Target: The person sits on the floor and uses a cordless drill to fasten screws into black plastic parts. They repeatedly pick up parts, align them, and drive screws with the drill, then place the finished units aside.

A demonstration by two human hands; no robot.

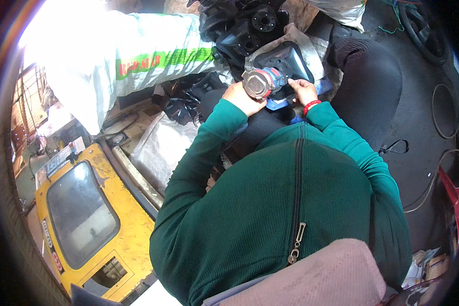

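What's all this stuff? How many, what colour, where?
Tool: one, blue and red, upper centre
Moulded part: one, black, beyond the tool
Parts pile: one, black, top centre
Green-banded sack: one, white, upper left
Other sack: one, white, top right
Plastic sheet: one, clear, left
Panel: one, yellow, lower left
Ring: one, black, upper right
Clutter: uncountable, mixed, lower right
Bracelet: one, red, right wrist
Jacket: one, green, lower centre
Left hand: one, bare, around tool
Right hand: one, bare, beside tool
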